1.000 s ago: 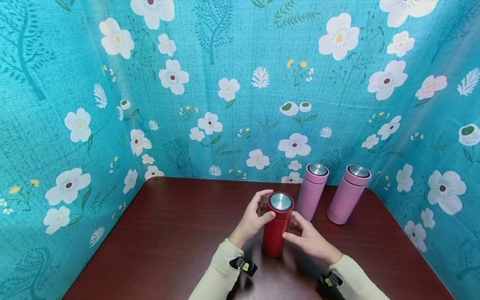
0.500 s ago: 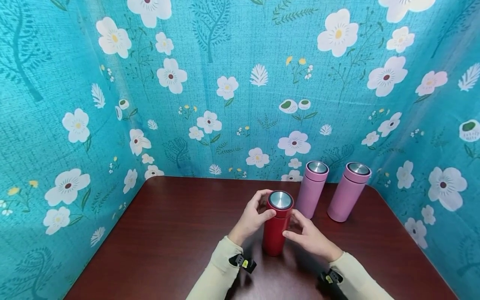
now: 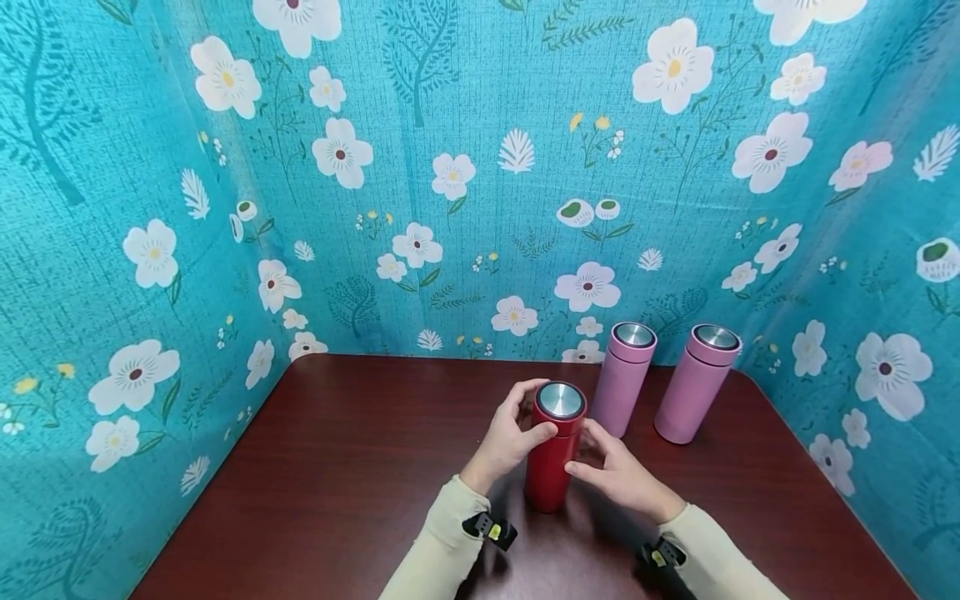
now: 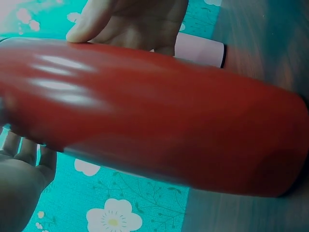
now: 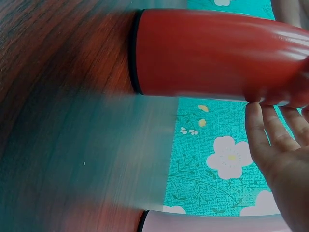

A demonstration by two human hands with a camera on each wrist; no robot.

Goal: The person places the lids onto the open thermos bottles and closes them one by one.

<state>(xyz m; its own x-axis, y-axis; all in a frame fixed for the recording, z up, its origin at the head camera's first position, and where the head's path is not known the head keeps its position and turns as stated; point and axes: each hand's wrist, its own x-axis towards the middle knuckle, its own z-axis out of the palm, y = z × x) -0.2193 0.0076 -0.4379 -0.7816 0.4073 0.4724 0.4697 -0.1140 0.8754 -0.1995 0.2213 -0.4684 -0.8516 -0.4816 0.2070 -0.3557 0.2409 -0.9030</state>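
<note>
A red thermos (image 3: pixel 548 475) with a shiny steel-topped lid (image 3: pixel 561 400) stands upright on the dark table. My left hand (image 3: pixel 504 442) grips its top part from the left, thumb across the front at the lid seam. From the right, my right hand (image 3: pixel 626 477) holds the body, its thumb lower on the front and its fingers behind. In the left wrist view the thermos (image 4: pixel 169 116) fills the middle, with the right hand (image 4: pixel 140 24) on its far side. The right wrist view has fingertips (image 5: pixel 254 108) touching the red wall, and the black-edged base meets the tabletop.
Two pink thermoses stand at the back right, one (image 3: pixel 624 375) just behind my right hand and the other (image 3: pixel 693 387) farther right. The reddish-brown table (image 3: pixel 360 467) extends to the left. A teal flowered cloth (image 3: pixel 450 275) encloses its back and sides.
My left thumb has slid slightly to the right across the front of the lid. The right hand and the red thermos keep their place; the head view has shifted a little.
</note>
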